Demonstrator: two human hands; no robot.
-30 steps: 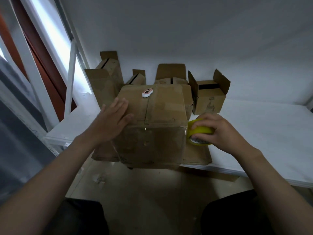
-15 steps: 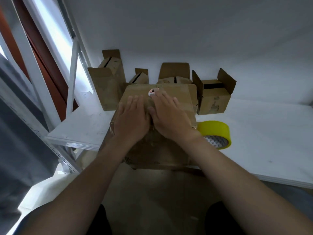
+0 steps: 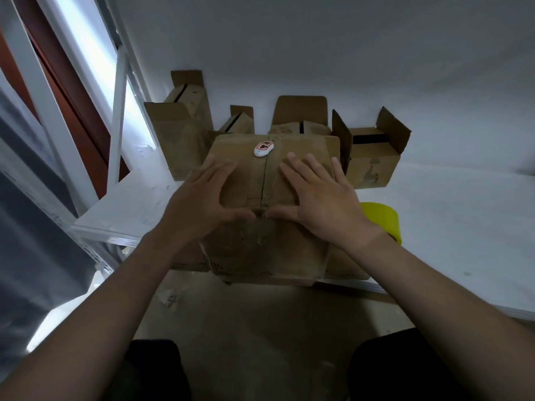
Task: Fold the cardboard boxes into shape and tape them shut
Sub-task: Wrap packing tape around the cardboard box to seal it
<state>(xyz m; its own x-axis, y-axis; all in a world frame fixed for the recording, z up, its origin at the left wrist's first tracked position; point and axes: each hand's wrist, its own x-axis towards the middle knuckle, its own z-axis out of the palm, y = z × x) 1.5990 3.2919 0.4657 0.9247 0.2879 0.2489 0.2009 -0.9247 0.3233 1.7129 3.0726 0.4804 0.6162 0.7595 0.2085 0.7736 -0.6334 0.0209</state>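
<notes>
Cardboard box (image 3: 251,176) top carries red-and-white sticker (image 3: 263,148), characters unreadable.

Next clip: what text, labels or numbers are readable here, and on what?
Nothing reads clearly.
The oval sticker on the front box: red characters, too blurred to read.
Dark print on the open box at right: too small to read.

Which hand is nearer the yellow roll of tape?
Right. The right hand rests on the brown cardboard box, beside the yellow roll of tape; the left hand rests on the box's other half.
</notes>
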